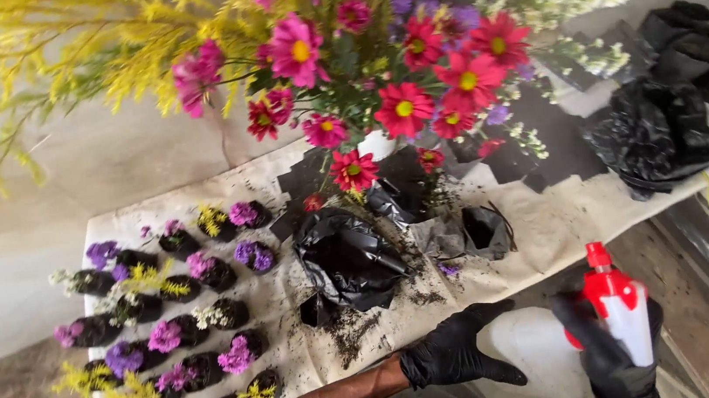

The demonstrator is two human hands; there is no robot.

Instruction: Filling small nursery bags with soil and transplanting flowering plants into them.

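Soil (359, 326) lies scattered on the cloth-covered tabletop (550, 222) just ahead of the left hand (458, 350), so a careless sweep of that hand could, I judge, smear dirt farther or knock the nearest small black pots of purple and yellow cuttings (167, 333), which stand in rows to its left. A heavy burst from the spray bottle (616, 307) might also wet the crumpled black plastic bag (348, 261) beyond the hands rather than the plants. The left hand, in a black glove, is loosely spread, fingers extended, gripping nothing and hovering near the tabletop's edge. The right hand (612, 356), also gloved, is clenched around the red-and-white spray bottle, held upright. A tall bouquet (384, 64) rises beyond both hands.
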